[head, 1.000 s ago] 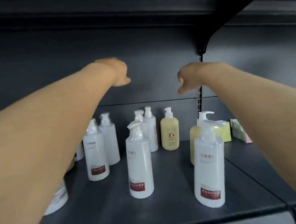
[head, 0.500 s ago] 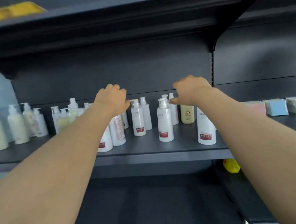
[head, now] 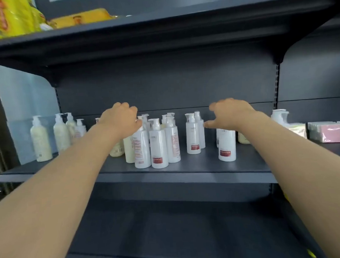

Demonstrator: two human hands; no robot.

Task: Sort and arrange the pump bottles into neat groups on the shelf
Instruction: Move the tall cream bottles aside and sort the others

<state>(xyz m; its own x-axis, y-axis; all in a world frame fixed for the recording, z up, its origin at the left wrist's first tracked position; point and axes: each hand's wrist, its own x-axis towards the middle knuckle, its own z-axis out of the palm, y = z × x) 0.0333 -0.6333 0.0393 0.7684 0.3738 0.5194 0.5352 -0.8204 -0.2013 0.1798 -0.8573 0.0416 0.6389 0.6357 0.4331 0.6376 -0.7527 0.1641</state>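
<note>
Pump bottles (head: 158, 147) stand upright on the middle shelf (head: 187, 168) in loose clusters. At centre front is a trio of white bottles with red labels, touching or nearly so. To their right there is a gap, then a white pair (head: 193, 137), one bottle behind the other. Further right is a single bottle (head: 226, 145), white with a red label, near the front edge; the right wrist hides its pump. Cream bottles (head: 40, 139) line the far left of the shelf, well apart from the trio. Two more cream ones (head: 129, 152) sit just left of the trio, partly hidden by the left forearm. Another white pump top (head: 278, 115) shows beyond the right wrist.

Left hand (head: 121, 119): palm down, knuckles up, fingers curled over the top of the trio's leftmost bottle. The thumb tip lies beside the pump. I cannot tell whether it grips the pump, because the hand covers it.

Right hand (head: 231, 113): palm down, above the single bottle. Its fingers are bent and spread like a claw. The thumb (head: 207, 124) points left, with its tip just beside the rear bottle of the pair. Nothing shows between fingers and thumb.

Also in view:
- Small boxes (head: 332, 133), pink, blue and pale green, are in the next shelf section to the right.
- Yellow packets (head: 7, 17) are on the top shelf (head: 159, 21).
- A dark lower shelf (head: 170, 231) sits beneath.

The frame is slightly blurred, so the label print is unreadable.
</note>
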